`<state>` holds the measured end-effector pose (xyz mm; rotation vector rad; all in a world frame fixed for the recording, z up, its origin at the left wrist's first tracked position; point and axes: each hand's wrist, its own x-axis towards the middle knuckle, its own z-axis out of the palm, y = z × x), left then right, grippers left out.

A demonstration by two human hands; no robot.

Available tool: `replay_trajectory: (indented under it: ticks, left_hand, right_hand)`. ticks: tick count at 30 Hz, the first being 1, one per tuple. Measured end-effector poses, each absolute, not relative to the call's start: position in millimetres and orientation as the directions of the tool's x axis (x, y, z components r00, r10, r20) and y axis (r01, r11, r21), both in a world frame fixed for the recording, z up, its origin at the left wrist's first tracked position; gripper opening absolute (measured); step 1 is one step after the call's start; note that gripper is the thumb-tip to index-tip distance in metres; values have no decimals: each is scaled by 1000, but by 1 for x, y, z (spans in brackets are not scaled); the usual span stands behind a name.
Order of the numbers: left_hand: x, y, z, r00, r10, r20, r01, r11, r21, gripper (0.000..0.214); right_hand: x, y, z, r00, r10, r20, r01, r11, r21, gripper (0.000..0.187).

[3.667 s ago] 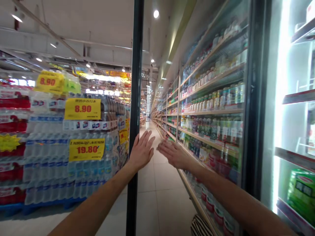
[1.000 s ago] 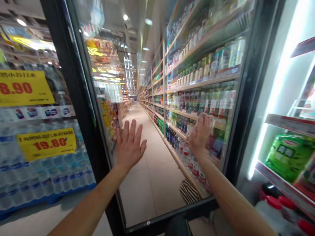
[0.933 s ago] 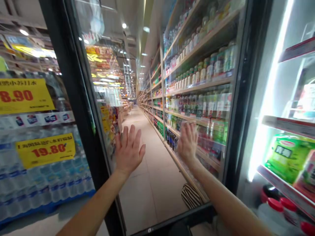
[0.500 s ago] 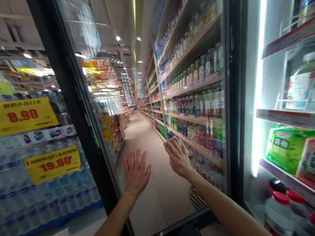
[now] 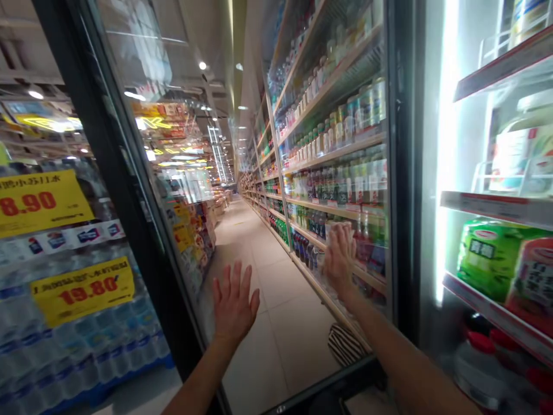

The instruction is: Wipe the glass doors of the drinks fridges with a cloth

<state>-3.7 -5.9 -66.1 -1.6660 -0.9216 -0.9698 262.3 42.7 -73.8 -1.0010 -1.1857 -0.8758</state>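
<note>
My left hand [image 5: 234, 302] lies with fingers spread against the glass door [image 5: 263, 369], low and left of the pane's middle. Under the fingers of my right hand [image 5: 339, 268] is a pale, crumpled cloth [image 5: 333, 227], pressed to the same pane farther right. Motion blurs that hand, and most of the cloth is covered by it. A black frame [image 5: 101, 144] borders the door on its left. Bottle shelves and an aisle show in the glass.
To the right is a lit cooler with shelves [image 5: 496, 203], green packs [image 5: 492, 259] and red-capped bottles [image 5: 479, 343]. Stacked water bottles [image 5: 82, 357] with yellow price signs [image 5: 82, 291] stand on the left. Striped fabric [image 5: 345, 346] shows low in the pane.
My right hand has slid right and slightly up across the glass with the cloth. My left hand stays at about the same place. The view has shifted slightly.
</note>
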Motion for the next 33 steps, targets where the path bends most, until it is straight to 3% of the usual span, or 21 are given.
replay_trajectory:
  ticks: [2,3,5,7,9,10,13,15,21,27,29,33]
  left_hand:
    - [-3,-6,-66,385,133,913,904,-253,-344,78]
    - [-2,-6,-66,381,132,915,906,-251,-341,78]
    - [-2,-5,-66,380,129,916,907,-244,-342,77]
    - [-1,-5,-66,383,119,916,908,-234,-349,76]
    - [-1,-5,-66,387,110,916,907,-227,-356,75]
    - [-1,-5,-66,387,108,916,907,-226,-356,75]
    - [-1,-5,-67,387,110,915,905,-237,-354,72]
    - [0,-5,-67,381,112,918,907,-241,-346,71]
    - [2,-7,-66,365,113,924,908,-260,-327,69]
    - [3,-5,-67,353,110,929,908,-278,-313,68]
    - [2,-4,-68,348,108,931,909,-284,-306,69]
    - [2,-4,-68,345,117,931,911,-280,-302,69]
  right_hand:
    - [273,45,-72,357,-87,930,898,304,-317,60]
    - [271,44,-73,371,-89,924,894,303,-330,60]
    - [259,40,-78,225,-18,974,925,318,-208,62]
    - [247,35,-84,-45,51,998,931,364,23,64]
    - [248,35,-87,-166,50,985,917,375,135,64]
    - [255,37,-87,-117,39,992,930,355,95,63]
    - [284,48,-85,245,-46,969,932,286,-222,60]
    - [293,50,-88,361,-88,929,899,296,-321,60]
    - [286,43,-109,25,55,998,946,322,-42,62]
    - [305,54,-91,392,-109,913,898,263,-354,55]
    - [288,51,-89,315,-77,946,917,281,-283,57]
    - [262,42,-86,-103,23,994,933,350,88,64]
